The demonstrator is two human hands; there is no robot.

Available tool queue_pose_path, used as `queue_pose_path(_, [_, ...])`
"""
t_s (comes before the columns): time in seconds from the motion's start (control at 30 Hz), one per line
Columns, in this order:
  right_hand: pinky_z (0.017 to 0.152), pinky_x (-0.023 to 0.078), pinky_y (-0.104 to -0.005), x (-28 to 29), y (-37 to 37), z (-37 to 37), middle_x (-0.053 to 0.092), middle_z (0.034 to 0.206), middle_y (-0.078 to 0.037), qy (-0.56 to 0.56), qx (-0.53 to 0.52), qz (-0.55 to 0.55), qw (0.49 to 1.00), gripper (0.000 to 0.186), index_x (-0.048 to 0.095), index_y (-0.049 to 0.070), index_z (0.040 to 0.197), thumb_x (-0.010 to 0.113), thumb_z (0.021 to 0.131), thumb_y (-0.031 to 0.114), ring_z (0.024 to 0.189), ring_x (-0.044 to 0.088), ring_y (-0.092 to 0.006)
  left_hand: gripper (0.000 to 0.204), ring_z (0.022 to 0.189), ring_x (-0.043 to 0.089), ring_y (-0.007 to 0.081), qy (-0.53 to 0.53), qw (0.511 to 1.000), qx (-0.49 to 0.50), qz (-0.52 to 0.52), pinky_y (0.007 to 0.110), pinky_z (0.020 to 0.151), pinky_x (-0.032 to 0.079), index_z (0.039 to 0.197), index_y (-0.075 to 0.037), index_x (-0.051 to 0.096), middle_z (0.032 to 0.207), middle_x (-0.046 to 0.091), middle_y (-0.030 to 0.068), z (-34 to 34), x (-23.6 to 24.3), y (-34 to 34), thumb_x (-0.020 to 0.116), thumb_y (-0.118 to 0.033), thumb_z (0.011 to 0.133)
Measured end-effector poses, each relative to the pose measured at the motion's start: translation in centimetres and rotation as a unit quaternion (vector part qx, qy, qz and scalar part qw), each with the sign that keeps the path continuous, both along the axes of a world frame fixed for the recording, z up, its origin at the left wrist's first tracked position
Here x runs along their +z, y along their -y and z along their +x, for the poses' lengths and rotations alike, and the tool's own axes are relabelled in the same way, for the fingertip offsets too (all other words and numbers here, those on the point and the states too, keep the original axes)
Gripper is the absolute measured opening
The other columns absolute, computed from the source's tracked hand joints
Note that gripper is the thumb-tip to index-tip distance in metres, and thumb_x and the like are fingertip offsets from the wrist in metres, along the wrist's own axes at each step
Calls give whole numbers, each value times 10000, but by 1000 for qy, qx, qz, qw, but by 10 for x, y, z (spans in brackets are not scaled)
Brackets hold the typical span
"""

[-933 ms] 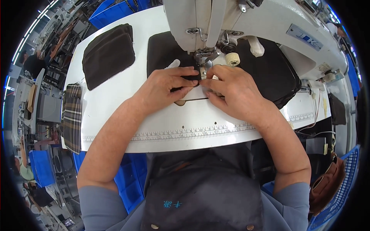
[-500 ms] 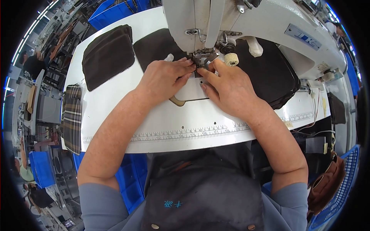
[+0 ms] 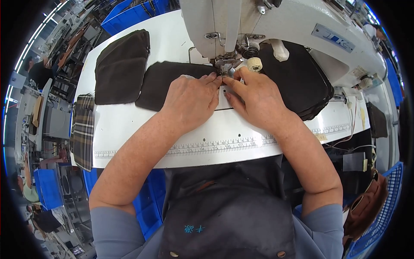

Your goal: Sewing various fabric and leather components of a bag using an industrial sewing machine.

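A dark brown fabric piece [image 3: 166, 82] lies on the white sewing table with its right end at the presser foot [image 3: 225, 68] of the sewing machine. My left hand [image 3: 189, 100] rests on that piece, palm down, fingers stretched flat toward the foot and partly hiding the cloth. Just right of the foot is my right hand [image 3: 261, 96], its index finger reaching to the needle area and the thumb spread apart below. The fingertips of both hands nearly meet there; the stitching point itself is hidden.
Dark fabric pieces [image 3: 121, 71] lie at the left, and a dark stack [image 3: 293, 77] sits under the machine arm [image 3: 297, 26]. Plaid cloth [image 3: 83, 134] hangs over the left edge. Blue bins [image 3: 133, 17] stand behind; a blue basket [image 3: 381, 216] holds brown items at lower right.
The fabric piece under my left hand has swung round, its free end moving left and toward me over the neighbouring pile. My left hand turned slightly with it; my right hand barely moved.
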State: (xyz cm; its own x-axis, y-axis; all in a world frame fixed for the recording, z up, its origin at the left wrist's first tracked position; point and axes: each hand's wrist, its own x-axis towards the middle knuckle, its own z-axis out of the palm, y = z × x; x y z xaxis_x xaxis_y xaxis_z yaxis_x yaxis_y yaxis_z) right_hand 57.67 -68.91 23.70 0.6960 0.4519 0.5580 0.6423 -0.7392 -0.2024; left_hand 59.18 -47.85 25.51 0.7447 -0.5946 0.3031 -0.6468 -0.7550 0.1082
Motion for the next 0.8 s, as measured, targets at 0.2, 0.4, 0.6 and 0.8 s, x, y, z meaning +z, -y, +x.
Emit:
queue_pose_path(0.2, [726,532,-433,-2,3,-1,629,918,-77,11,16,19,1000,193,756,56,1021,745,852,149,824,658,-295,335,1063,734,274,-35,999,-11,-17,422,945,564,1217,-64,763,1250,750,93,-3,8,-9,652,-262,971])
queue_pose_path(0.4, [694,515,-416,5,6,-4,655,897,-60,16,80,28,996,108,770,66,928,753,840,126,804,659,-274,374,1420,523,348,-106,981,-77,-141,447,1153,446,1305,-47,718,1431,640,164,2,-6,-23,670,-239,987])
queue_pose_path(0.6, [677,502,-421,7,11,-8,644,892,-57,-18,133,61,989,111,767,83,919,769,825,142,785,652,-267,377,1412,537,344,-139,968,-85,-193,453,1150,459,1312,-61,708,1421,645,158,-8,-9,-25,720,-160,948])
queue_pose_path(0.8, [661,486,-426,12,11,-14,611,798,-49,-57,148,6,987,103,756,85,871,756,829,179,749,640,-267,338,1325,621,265,-77,976,-159,-132,416,1054,536,1218,-89,761,1374,682,82,-6,-16,-35,785,-152,886])
